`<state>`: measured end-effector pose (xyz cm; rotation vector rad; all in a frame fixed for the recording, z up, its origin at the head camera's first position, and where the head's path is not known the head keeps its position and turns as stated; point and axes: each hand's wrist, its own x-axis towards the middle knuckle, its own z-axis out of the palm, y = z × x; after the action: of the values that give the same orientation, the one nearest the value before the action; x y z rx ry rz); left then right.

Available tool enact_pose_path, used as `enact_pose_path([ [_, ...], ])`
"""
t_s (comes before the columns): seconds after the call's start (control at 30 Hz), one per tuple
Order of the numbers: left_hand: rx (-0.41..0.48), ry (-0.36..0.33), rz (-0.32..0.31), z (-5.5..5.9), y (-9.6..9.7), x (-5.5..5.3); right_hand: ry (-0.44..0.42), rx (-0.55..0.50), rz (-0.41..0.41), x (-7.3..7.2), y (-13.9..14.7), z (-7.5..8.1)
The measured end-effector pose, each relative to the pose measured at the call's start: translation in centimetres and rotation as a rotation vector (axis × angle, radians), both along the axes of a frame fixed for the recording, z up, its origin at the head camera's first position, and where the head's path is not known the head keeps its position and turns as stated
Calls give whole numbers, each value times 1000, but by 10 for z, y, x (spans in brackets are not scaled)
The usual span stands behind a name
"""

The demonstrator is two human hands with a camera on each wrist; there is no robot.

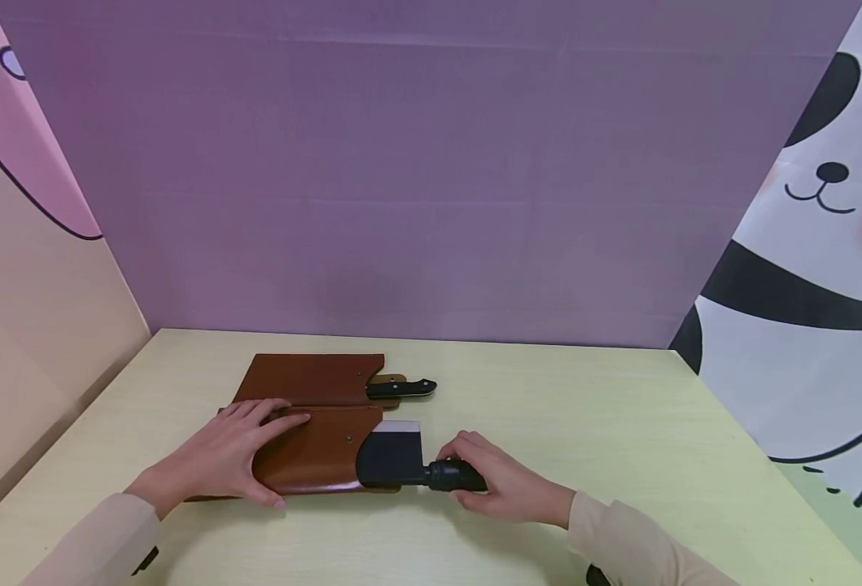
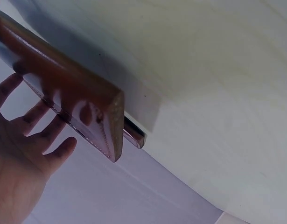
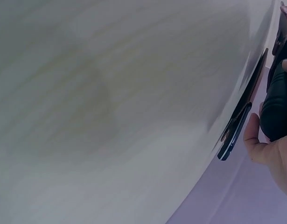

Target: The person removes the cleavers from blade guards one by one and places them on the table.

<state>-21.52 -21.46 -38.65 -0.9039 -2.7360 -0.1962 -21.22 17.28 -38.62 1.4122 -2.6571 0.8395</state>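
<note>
Head view shows two brown sheaths side by side on a pale desk (image 1: 584, 407), each with a blade tucked in from its right-hand end. In the near sheath (image 1: 317, 460) sits a cleaver (image 1: 394, 457), its broad dark blade partly exposed, with a pale strip along the far side. The person's right hand (image 1: 509, 486) grips the cleaver's black handle (image 1: 447, 476), the fingers curled round it; the right wrist view also shows that handle within the hand. On the left, the left hand (image 1: 229, 452) rests across the same sheath with fingers spread wide and fairly straight, thumb by the near edge; in the left wrist view they are extended along the leather. Just behind lies the far sheath (image 1: 312, 378), from which a smaller knife's riveted black grip (image 1: 403, 389) protrudes, neither hand touching it. A purple backdrop (image 1: 423, 179) rises beyond the desk, with a cartoon panda (image 1: 775, 281) on the right-hand panel and a pink cartoon shape (image 1: 31, 138) on the left.
</note>
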Motion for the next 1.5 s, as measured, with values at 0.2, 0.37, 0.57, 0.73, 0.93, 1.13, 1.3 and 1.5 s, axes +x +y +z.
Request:
enact_pose_path([
  [0.2,8,10,-6,-1,-2,-2,14,-5,1,-1,2,-1],
  [0.37,19,19,-11,-4,-5,-3,23,-13,7,-2,4,-3],
  [0.57,28,-25,2,-4,-5,-3,36,-20,11,-2,7,-5],
  [0.73,31,-30,3,-4,-7,-3,39,-20,15,-1,10,-4],
  [0.93,29,-19,3,-5,-8,-2,34,-17,14,-1,12,-5],
  [1.13,32,-9,4,-5,-10,-1,29,-14,4,0,16,-5],
  [1.3,36,-14,6,-6,-12,-1,11,-12,-3,0,18,-5],
  [1.5,45,-10,0,-7,-14,-1,56,-29,21,0,20,-6],
])
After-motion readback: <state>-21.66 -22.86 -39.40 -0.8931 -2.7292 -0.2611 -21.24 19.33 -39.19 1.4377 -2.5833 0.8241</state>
